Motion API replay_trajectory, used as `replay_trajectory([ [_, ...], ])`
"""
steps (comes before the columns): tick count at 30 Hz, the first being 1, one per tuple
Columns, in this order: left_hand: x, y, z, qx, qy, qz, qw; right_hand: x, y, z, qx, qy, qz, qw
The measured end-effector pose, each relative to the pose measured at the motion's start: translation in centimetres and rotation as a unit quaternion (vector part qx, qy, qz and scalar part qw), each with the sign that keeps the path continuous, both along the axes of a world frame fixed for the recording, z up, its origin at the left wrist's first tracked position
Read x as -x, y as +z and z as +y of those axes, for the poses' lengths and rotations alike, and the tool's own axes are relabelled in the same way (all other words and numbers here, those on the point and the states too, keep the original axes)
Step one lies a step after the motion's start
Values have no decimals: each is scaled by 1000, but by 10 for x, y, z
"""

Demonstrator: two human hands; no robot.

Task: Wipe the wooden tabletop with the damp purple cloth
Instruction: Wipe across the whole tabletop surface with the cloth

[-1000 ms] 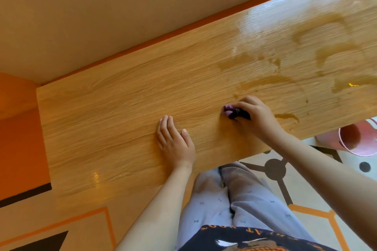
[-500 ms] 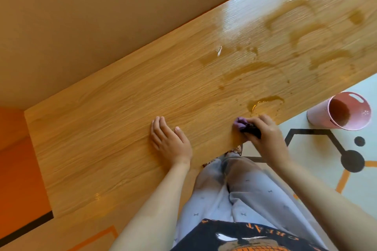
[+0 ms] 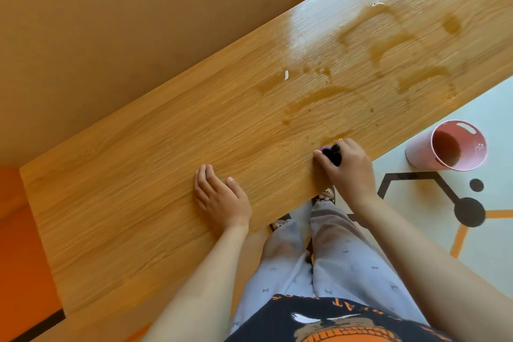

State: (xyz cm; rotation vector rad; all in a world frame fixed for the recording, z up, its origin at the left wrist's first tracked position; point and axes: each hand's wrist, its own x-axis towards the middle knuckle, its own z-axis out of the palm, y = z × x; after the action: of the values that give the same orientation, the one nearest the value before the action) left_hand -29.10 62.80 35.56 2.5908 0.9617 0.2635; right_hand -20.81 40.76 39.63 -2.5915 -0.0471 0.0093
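The wooden tabletop point(image 3: 155, 164) runs diagonally from lower left to upper right. Brown wet streaks point(image 3: 383, 44) mark its right half. My right hand point(image 3: 347, 169) grips a bunched dark purple cloth point(image 3: 333, 154) and presses it on the wood near the front edge; most of the cloth is hidden under the fingers. My left hand point(image 3: 219, 197) lies flat on the table, fingers straight, a short way left of the cloth.
A pink bucket point(image 3: 447, 147) with brown water stands on the floor right of the table. A tan wall point(image 3: 138, 22) runs along the table's far edge. My legs point(image 3: 319, 258) stand right at the front edge.
The right hand drew the cloth back toward the front edge, then stayed near there. The view has tilted, showing more floor and the whole bucket. The left hand stays flat.
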Motion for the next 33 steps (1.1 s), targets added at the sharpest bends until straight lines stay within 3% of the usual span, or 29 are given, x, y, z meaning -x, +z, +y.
replay_trajectory([
  [4, 2, -1, 0, -7, -2, 2, 1000, -19, -6, -22, -10, 9, -6, 1000],
  [11, 1, -1, 1, -6, -3, 7, 1000, -71, 0, -78, 10, -165, 2, 986],
  [18, 2, 2, 0, -10, 0, 19, 1000, -10, -10, 27, -41, 48, 7, 998],
  [22, 2, 3, -1, -13, 0, 25, 1000, -24, -9, 40, -35, 134, -18, 990],
  [29, 2, 3, 0, -21, 2, 19, 1000, -98, 1, -62, 15, -51, 1, 999],
  [33, 1, 3, 0, -20, 7, 9, 1000, -103, 6, -73, 30, -89, 55, 994],
])
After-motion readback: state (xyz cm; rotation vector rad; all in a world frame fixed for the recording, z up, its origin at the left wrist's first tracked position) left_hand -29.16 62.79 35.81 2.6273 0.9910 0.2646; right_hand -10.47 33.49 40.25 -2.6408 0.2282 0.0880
